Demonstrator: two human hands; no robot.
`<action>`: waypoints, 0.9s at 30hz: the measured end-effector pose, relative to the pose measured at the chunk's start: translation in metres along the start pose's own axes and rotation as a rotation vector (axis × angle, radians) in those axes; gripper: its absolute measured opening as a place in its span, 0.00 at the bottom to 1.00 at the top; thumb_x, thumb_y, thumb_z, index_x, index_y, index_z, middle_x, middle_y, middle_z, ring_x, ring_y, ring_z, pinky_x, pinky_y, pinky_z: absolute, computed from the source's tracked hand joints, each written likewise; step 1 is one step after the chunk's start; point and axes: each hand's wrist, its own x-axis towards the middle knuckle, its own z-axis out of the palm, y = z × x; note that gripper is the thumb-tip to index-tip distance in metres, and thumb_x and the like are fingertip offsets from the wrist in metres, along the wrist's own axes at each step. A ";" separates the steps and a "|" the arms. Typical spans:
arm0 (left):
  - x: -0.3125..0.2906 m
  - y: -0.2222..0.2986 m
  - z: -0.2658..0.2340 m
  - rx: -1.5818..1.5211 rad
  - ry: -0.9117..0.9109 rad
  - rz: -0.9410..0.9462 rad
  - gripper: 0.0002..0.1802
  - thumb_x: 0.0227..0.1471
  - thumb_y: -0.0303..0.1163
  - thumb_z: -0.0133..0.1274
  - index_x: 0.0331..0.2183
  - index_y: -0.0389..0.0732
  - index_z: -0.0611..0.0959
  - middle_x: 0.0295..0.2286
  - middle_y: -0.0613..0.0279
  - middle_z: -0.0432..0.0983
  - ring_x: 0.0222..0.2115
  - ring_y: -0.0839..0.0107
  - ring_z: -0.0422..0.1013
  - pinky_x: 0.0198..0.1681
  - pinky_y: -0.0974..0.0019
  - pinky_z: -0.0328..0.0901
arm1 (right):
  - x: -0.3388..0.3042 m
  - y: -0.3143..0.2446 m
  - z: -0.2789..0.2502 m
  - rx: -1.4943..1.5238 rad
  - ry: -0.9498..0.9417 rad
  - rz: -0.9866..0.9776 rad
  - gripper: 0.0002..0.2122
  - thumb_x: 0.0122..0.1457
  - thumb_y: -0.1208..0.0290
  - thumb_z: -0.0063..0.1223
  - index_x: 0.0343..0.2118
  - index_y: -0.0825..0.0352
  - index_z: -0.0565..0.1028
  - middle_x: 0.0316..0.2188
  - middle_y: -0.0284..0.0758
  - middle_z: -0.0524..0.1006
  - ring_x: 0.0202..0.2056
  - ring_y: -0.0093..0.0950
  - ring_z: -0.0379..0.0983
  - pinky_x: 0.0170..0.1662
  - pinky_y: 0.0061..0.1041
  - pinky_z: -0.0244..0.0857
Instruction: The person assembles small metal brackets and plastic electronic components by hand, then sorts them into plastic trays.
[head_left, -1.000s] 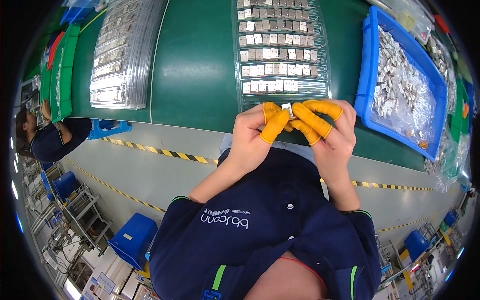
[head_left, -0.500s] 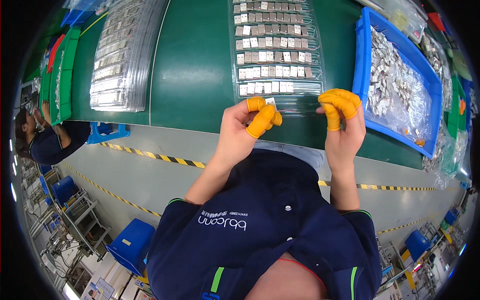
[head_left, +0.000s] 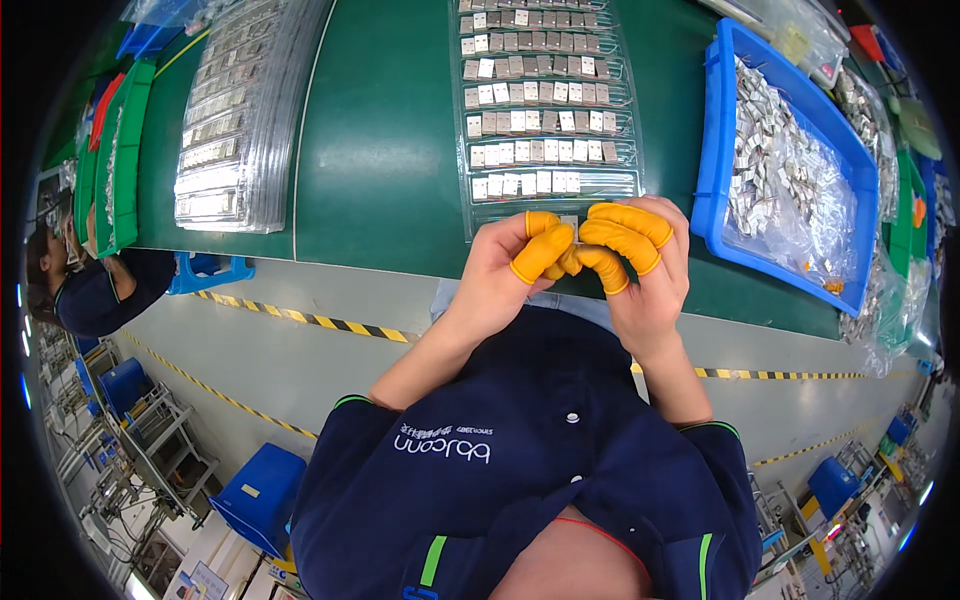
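Observation:
My left hand (head_left: 515,262) and my right hand (head_left: 635,262) meet at the near edge of the green table, yellow finger cots on several fingers. Between them shows a small metal USB connector (head_left: 569,222), pinched by the left thumb and finger. The right fingers are curled and pressed against it; what their tips grip is hidden. Just beyond lies a clear plastic tray (head_left: 625,182) with rows of USB connectors (head_left: 525,184), thin wires trailing from them. My hands cover the tray's near end.
At right stands a blue bin (head_left: 712,150) of loose connectors (head_left: 785,165) and clear plastic bags. A stack of clear trays (head_left: 262,150) lies at left on the green table (head_left: 380,130). Farther left, a person (head_left: 95,285) sits by a green bin (head_left: 125,170).
My right hand has moved left to meet the left hand, which has shifted slightly right with the connector. The filled tray sits slightly lower and further left in view.

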 end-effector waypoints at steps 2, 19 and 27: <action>-0.001 -0.001 0.000 -0.003 -0.004 -0.007 0.09 0.54 0.32 0.49 0.32 0.36 0.76 0.24 0.67 0.73 0.21 0.85 0.63 0.22 0.81 0.56 | -0.001 0.002 0.000 -0.013 -0.012 0.020 0.11 0.38 0.76 0.58 0.29 0.67 0.75 0.32 0.34 0.74 0.37 0.35 0.69 0.41 0.34 0.61; 0.007 -0.008 0.006 0.199 0.054 0.041 0.09 0.56 0.32 0.46 0.34 0.36 0.74 0.25 0.69 0.73 0.23 0.86 0.62 0.25 0.81 0.56 | -0.002 0.008 0.000 -0.002 -0.013 0.069 0.12 0.40 0.78 0.58 0.31 0.67 0.75 0.35 0.36 0.73 0.38 0.38 0.67 0.41 0.33 0.62; 0.010 -0.005 0.009 0.154 0.051 0.085 0.12 0.58 0.34 0.42 0.34 0.35 0.75 0.21 0.70 0.68 0.20 0.86 0.58 0.22 0.81 0.53 | 0.001 0.009 0.005 -0.057 0.015 0.170 0.11 0.40 0.79 0.58 0.30 0.68 0.73 0.37 0.37 0.72 0.41 0.39 0.65 0.44 0.33 0.61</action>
